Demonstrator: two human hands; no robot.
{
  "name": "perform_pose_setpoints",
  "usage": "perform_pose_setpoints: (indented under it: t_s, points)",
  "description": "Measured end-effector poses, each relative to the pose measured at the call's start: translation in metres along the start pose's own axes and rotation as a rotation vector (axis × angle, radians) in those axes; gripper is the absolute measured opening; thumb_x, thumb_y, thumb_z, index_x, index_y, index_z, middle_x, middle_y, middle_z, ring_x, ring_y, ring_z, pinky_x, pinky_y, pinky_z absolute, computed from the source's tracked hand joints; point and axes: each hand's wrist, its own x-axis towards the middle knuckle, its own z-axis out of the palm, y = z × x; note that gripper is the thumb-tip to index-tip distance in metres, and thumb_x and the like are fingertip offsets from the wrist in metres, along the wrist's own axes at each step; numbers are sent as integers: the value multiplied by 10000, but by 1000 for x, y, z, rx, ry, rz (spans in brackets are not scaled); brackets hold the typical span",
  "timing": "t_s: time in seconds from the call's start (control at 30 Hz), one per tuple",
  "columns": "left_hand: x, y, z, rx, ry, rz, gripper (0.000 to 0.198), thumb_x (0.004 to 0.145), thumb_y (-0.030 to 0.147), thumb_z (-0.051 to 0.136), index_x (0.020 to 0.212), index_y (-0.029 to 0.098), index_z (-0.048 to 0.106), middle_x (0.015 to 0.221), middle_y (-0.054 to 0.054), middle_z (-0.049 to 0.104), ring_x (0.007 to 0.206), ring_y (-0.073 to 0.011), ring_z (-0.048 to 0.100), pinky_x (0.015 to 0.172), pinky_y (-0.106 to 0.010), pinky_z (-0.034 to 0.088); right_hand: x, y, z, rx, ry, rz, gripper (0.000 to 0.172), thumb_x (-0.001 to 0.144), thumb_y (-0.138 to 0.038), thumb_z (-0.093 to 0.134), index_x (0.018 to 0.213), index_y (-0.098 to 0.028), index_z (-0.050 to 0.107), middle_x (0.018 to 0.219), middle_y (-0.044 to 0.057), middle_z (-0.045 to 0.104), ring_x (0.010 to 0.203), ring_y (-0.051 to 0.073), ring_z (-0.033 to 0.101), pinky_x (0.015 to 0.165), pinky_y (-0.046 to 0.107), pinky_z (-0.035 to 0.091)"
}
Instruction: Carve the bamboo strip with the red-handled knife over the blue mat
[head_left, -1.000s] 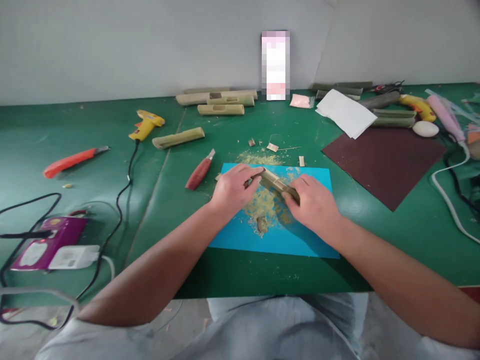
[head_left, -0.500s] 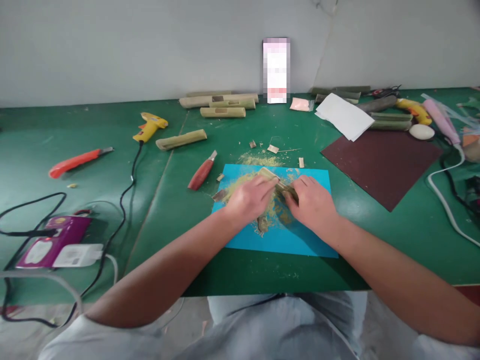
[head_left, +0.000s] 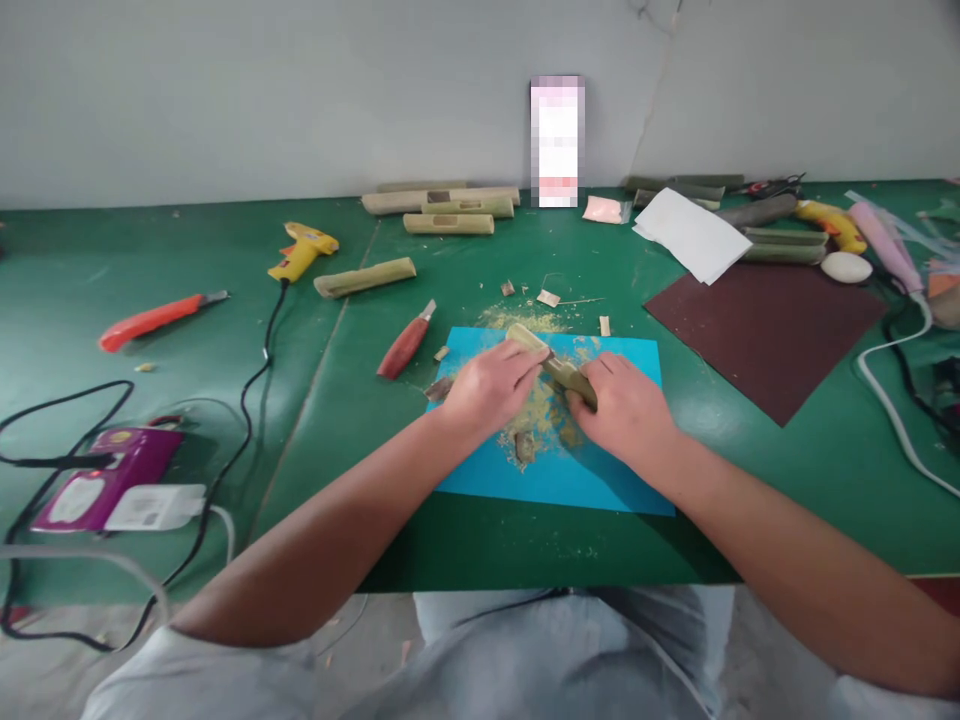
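Observation:
Over the blue sheet (head_left: 615, 480), a cut bamboo tube (head_left: 566, 374) slants between my hands, its pale open end toward the upper left. My right hand (head_left: 622, 400) is closed around its lower right end. The fingers of my left hand (head_left: 491, 388) are bent and press on the tube near its pale end. A small dark edge shows at those fingertips; whether it is a separate piece or the tube's cut opening, I cannot tell. Yellowish dust (head_left: 536, 415) and a brown scrap (head_left: 523, 447) lie below on the sheet.
A red-handled knife (head_left: 406, 345), an orange cutter (head_left: 161, 320) and a yellow glue gun (head_left: 302, 252) lie to the left, near a purple power strip (head_left: 112, 475) with cables. More bamboo tubes (head_left: 448, 223) are behind. Dark brown sheet (head_left: 772, 340) and white paper (head_left: 691, 237) lie right.
The bamboo tube has turned and shows more of its length, with its pale end farther left. My left hand has shifted slightly left. My right hand keeps its hold.

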Motion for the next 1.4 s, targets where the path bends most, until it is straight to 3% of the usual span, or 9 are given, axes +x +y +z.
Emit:
perform_pose_setpoints:
  t_s: [0.17, 0.3, 0.4, 0.53, 0.63, 0.9, 1.1, 1.27, 1.4]
  points:
    - [0, 3, -18, -53, 51, -4, 305, 1043, 283, 528, 1224, 176, 749, 1118, -101, 798, 1018, -212, 760, 918, -347, 617, 0, 1, -6, -5, -31, 16, 197, 956, -349, 586, 891, -180, 663, 920, 127, 676, 895, 280, 614, 744, 398, 476]
    - [2, -1, -31, -225, 134, -304, 288, 1020, 308, 546, 1136, 185, 779, 863, -53, 795, 697, -143, 719, 665, -270, 601, 0, 6, -11, 9, 40, 14, 300, 952, -427, 614, 1026, -147, 691, 1025, 156, 681, 967, 319, 620, 814, 449, 508]
    - [7, -6, -33, -455, 142, -556, 246, 978, 326, 592, 1006, 162, 773, 652, -23, 704, 437, -92, 538, 401, -223, 433, 0, 14, -12, 48, 91, 12, 330, 958, -435, 604, 1092, -145, 689, 1103, 173, 679, 1033, 335, 619, 865, 473, 518]
    - [12, -12, -34, -576, 152, -651, 206, 937, 331, 629, 914, 160, 741, 595, -12, 662, 405, -84, 498, 371, -217, 381, 0, 22, -10, 104, 98, 24, 338, 964, -451, 590, 1093, -156, 689, 1124, 172, 687, 1066, 340, 627, 903, 493, 524]
    - [11, -17, -38, -409, 148, -590, 250, 957, 368, 597, 883, 176, 739, 623, -8, 671, 455, -95, 532, 424, -231, 414, -1, 25, -8, 124, 115, 16, 349, 953, -440, 610, 1114, -141, 690, 1138, 175, 692, 1077, 343, 636, 925, 496, 533]
    - [5, -30, -50, 49, -46, -52, 315, 1006, 382, 510, 1014, 219, 779, 930, -48, 797, 855, -199, 740, 782, -319, 567, -1, 26, -9, 184, 128, -12, 353, 963, -445, 612, 1158, -159, 678, 1174, 165, 694, 1134, 335, 627, 987, 506, 524]
    - [6, -44, -53, 147, 179, -247, 277, 960, 401, 593, 1094, 248, 781, 893, -47, 796, 719, -187, 689, 767, -340, 567, -2, 25, -10, 207, 141, -35, 379, 926, -458, 656, 1174, -172, 676, 1180, 161, 692, 1131, 338, 634, 994, 515, 531]
    - [7, -54, -61, 16, 19, -282, 209, 909, 424, 648, 886, 284, 802, 786, -2, 784, 639, -160, 643, 656, -284, 514, -2, 25, -10, 236, 147, -31, 373, 931, -457, 647, 1187, -186, 670, 1204, 161, 691, 1149, 332, 638, 1001, 518, 534]
    - [6, -55, -73, -68, 17, -356, 345, 930, 480, 636, 1101, 233, 805, 719, -7, 746, 561, -127, 575, 596, -252, 453, -2, 25, -10, 248, 148, -29, 374, 935, -464, 638, 1182, -186, 674, 1217, 167, 691, 1159, 332, 643, 1006, 523, 535]
